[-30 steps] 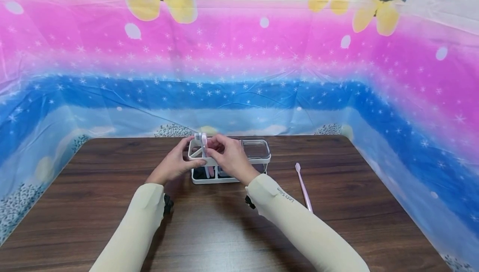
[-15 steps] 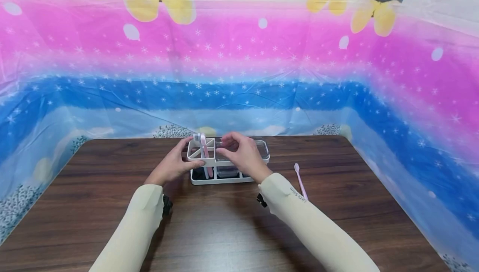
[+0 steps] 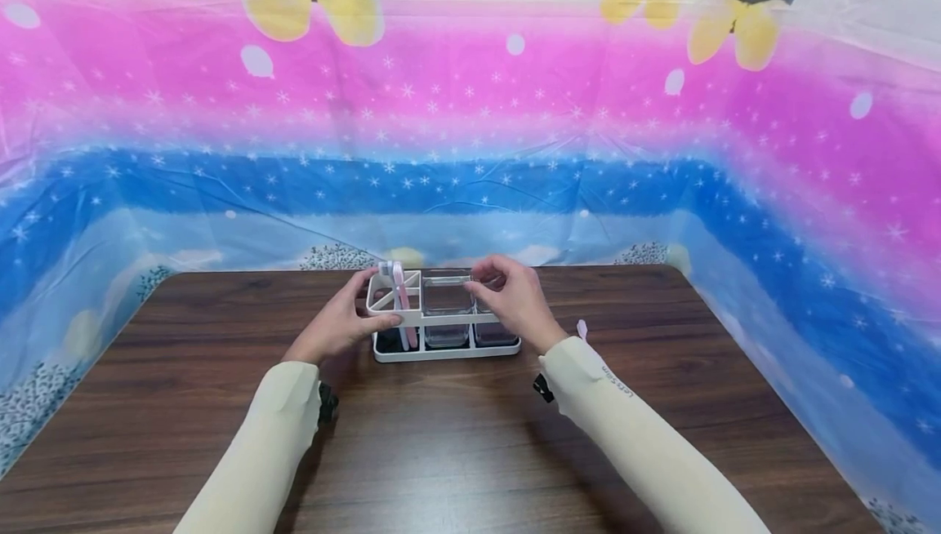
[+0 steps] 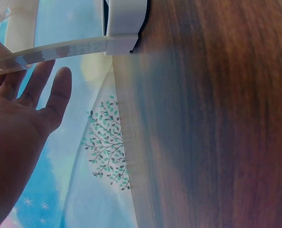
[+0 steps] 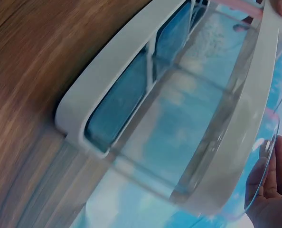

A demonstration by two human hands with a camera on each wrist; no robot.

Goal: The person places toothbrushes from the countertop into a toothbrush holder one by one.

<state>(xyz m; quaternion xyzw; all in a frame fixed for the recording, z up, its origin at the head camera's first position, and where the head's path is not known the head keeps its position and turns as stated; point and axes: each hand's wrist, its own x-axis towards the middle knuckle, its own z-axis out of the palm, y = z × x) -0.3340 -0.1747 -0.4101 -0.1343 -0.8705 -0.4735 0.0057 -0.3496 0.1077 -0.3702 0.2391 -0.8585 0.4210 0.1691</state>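
Note:
A white rack (image 3: 446, 350) stands mid-table with a pink toothbrush (image 3: 401, 305) upright in its left compartment and clear cups (image 3: 447, 297) beside it. My left hand (image 3: 345, 322) holds the rack's left end, thumb along the front rim and fingers on the far side; the left wrist view shows its fingers (image 4: 46, 90) fairly straight against the rack's rim (image 4: 60, 47). My right hand (image 3: 510, 297) is at the rack's right end, fingers curled over the rim of the right clear cup (image 5: 193, 142). A second pink toothbrush (image 3: 582, 327) lies on the table, mostly hidden by my right forearm.
The dark wooden table (image 3: 441, 452) is walled on three sides by a pink and blue printed sheet (image 3: 470, 150). The table's far edge runs just behind the rack, and its left edge shows in the left wrist view (image 4: 126, 156).
My right hand left the toothbrush in the left compartment and slid right along the rack to its right end. Its forearm now covers the toothbrush on the table. The left hand stayed put.

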